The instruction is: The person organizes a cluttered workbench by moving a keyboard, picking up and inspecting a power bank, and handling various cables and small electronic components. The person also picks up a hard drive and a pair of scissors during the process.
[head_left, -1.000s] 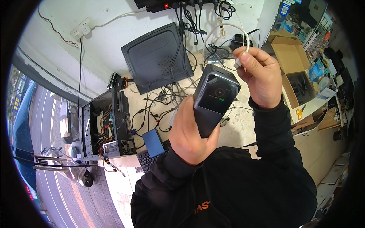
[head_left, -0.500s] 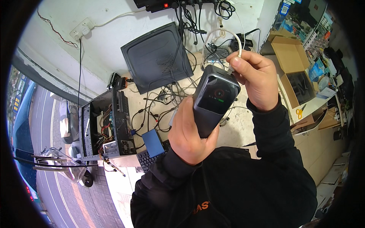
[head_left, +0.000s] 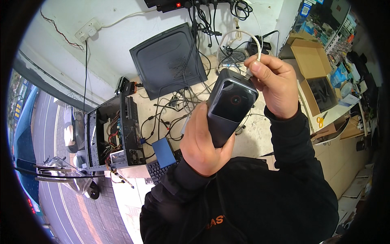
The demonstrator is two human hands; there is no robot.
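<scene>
"Head view: where is the power bank (head_left: 221, 131), and what holds it?"

"Up above the table (head_left: 262, 130), in front of the person's chest, tilted so that its display (head_left: 232, 101) faces the camera. The left hand (head_left: 203, 148) wraps the lower part, fingers (head_left: 198, 124) along one side and thumb along the other."

"And the right hand (head_left: 278, 85)?"

"Thumb and forefinger pinch the end of the white cable (head_left: 257, 42), with its plug (head_left: 248, 75) right at the top end of the power bank, toward the right corner. Whether it sits fully in or only touches, I can't tell; the fingers and the angle mask that."

"How would you handle this bit well?"

"I'd square the plug to the power bank's long axis and press straight down that line, with no rocking. Grip the plug's body, not the cord. The left hand ought to brace against the push, its thumb off the display so the glowing ring can be read."

"What about that arch of cable?"

"Leave it slack. A taut cord would likely tug the plug sideways and strain the joint."
</scene>
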